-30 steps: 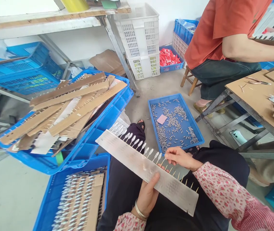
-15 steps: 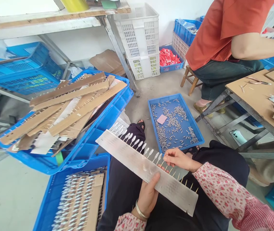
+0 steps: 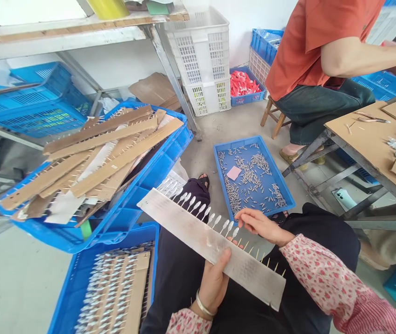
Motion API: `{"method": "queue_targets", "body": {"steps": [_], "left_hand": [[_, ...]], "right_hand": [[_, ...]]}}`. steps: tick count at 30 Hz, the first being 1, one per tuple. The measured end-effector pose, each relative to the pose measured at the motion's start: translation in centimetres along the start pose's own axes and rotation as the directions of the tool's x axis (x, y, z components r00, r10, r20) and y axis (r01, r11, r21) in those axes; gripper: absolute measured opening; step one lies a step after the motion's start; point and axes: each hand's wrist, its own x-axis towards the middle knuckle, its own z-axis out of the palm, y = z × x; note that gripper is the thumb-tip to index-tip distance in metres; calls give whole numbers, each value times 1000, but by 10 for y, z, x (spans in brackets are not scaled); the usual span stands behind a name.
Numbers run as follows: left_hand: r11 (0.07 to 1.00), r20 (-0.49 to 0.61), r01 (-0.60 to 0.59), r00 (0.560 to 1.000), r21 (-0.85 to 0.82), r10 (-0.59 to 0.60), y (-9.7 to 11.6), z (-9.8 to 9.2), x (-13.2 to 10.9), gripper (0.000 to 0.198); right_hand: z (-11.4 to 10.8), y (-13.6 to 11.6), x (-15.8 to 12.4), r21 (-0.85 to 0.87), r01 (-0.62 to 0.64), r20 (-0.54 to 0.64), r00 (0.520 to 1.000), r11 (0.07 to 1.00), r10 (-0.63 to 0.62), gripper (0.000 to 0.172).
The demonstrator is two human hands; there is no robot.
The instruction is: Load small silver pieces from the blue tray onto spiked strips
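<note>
My left hand [image 3: 215, 283] is closed around the grey-white cardboard strip [image 3: 211, 246], thumb on its face and fingertips showing beyond the far edge. Thin pointed sticks [image 3: 251, 250] stand out along that edge. Those on the left half carry small silver pieces [image 3: 206, 212]; those on the right are bare. My right hand [image 3: 262, 227] hovers just past the edge, beside the last silver piece [image 3: 236, 232] in the row, fingers loosely extended and nothing visible in them. Beyond it on the floor lies a shallow blue tray [image 3: 220, 185] scattered with many loose silver pieces.
To my left, a blue crate [image 3: 124, 218] is heaped with cardboard strips [image 3: 128, 157]. Below it, another blue crate [image 3: 67, 287] holds rows of silver-tipped strips. A person in an orange shirt [image 3: 298, 55] sits by a table [image 3: 365, 134] with pliers [image 3: 373, 119] on it.
One more silver piece now sits on a stick where my right fingers were pinching. My right hand has loosened and lifted slightly away. The seated person's arm has moved.
</note>
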Motion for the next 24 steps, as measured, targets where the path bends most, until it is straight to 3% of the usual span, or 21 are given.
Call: {"method": "queue_targets", "body": {"steps": [4, 8, 15, 20, 24], "left_hand": [[1000, 2, 18, 1000, 0, -18, 1, 0, -1, 36], [1000, -17, 14, 1000, 5, -14, 0, -3, -1, 38], [1000, -21, -15, 1000, 14, 16, -1, -4, 1, 35], [1000, -48, -5, 999, 12, 6, -2, -4, 1, 35], [1000, -42, -12, 999, 7, 13, -2, -6, 2, 37]], "right_hand": [[-16, -1, 0, -47, 23, -75, 997, 999, -27, 26], [-13, -2, -2, 82, -34, 15, 999, 996, 33, 31], [13, 0, -3, 99, -149, 203, 971, 984, 126, 30], [13, -1, 0, 195, -103, 112, 990, 975, 82, 24], [10, -4, -2, 188, -113, 152, 985, 976, 85, 17]]}}
